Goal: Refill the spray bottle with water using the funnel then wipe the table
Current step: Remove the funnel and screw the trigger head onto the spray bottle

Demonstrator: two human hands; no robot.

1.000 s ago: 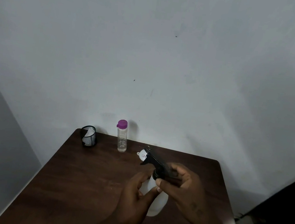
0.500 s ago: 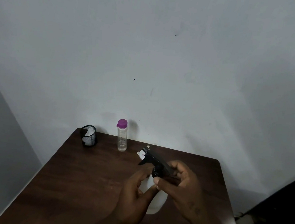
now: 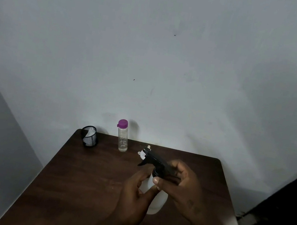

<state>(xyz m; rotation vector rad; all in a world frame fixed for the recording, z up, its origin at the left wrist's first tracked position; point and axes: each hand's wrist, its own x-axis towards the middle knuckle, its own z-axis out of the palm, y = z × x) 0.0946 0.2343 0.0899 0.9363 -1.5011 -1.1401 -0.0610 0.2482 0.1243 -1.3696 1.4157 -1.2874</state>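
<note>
Spray bottle (image 3: 159, 200): white translucent body and black trigger head (image 3: 154, 159), tilted over the right half of the desk (image 3: 79, 178); cannot tell whether its base rests there. Left hand (image 3: 133, 202): fingers curled round the body. Right hand (image 3: 183, 187): thumb and fingers pinching the black collar. Purple-capped clear bottle (image 3: 122, 137) and black mesh cup (image 3: 89, 138) stand by the desk's back edge. Dark wood shows broadly left of the hands; the desk's right edge lies near the right hand.

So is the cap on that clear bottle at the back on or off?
On: the purple cap sits atop the clear bottle, which stands upright.
</note>
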